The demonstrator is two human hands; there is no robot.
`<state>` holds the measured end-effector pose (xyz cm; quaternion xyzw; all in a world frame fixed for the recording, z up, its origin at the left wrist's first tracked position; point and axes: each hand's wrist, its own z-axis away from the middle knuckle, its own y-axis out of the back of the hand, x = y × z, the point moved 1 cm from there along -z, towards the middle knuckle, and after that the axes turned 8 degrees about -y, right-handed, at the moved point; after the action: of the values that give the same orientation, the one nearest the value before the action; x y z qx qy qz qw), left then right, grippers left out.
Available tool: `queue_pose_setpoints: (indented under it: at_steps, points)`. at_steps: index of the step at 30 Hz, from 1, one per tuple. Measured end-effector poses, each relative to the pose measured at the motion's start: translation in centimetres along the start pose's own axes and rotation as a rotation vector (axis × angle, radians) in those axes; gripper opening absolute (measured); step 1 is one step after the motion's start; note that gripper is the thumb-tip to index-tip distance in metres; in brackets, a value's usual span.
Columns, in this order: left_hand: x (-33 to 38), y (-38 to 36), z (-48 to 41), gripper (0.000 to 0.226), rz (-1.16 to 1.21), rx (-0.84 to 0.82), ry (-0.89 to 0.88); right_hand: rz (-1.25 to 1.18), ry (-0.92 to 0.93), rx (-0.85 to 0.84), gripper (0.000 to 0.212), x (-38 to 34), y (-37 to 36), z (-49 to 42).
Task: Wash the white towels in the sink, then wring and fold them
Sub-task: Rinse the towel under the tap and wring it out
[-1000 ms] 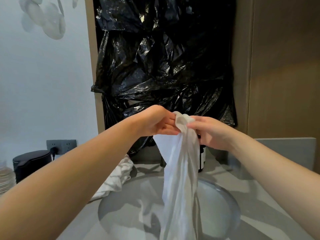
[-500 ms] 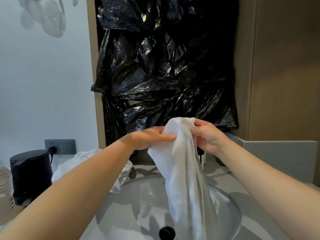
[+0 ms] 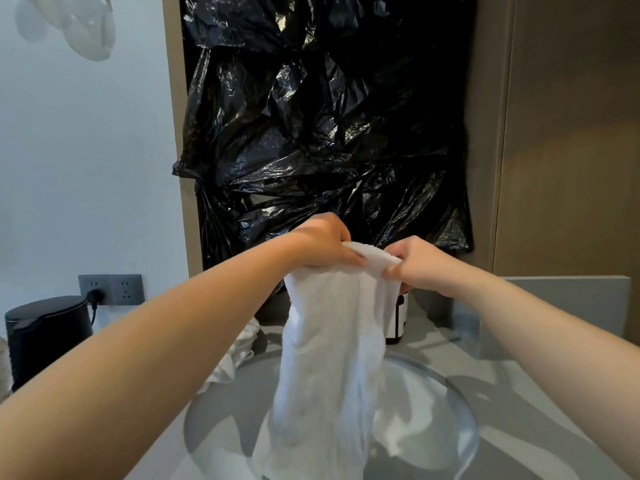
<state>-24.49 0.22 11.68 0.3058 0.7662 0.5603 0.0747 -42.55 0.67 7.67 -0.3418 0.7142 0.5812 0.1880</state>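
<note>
A white towel (image 3: 329,358) hangs in a long bunched drape over the round grey sink (image 3: 460,407). My left hand (image 3: 322,244) grips its top edge from the left. My right hand (image 3: 415,263) pinches the same edge from the right, close beside the left. The towel's lower end drops out of view at the bottom of the frame. A second white towel (image 3: 235,355) lies crumpled on the counter behind my left forearm, mostly hidden.
A dark bottle (image 3: 396,318) stands behind the sink, partly behind the towel. A black kettle (image 3: 45,337) sits at the left under a wall socket (image 3: 110,289). Black plastic sheeting (image 3: 322,126) covers the wall ahead. A grey ledge (image 3: 571,306) rises at the right.
The view lifted and moved nearer. My left hand went from lying flat on the towel to gripping its top edge, and the two hands spread slightly apart along that edge.
</note>
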Motion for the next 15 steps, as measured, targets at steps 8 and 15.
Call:
queue_pose_setpoints:
  at_steps: [8,15]
  points:
    - [-5.0,2.4,0.9,0.025,-0.3,-0.328,0.123,-0.278,-0.027,0.021,0.007,-1.1,0.4,-2.3]
    - [-8.1,-0.9,1.9,0.015,0.85,0.361,0.064,-0.915,-0.024,0.031,0.015,-1.5,1.9,-3.2]
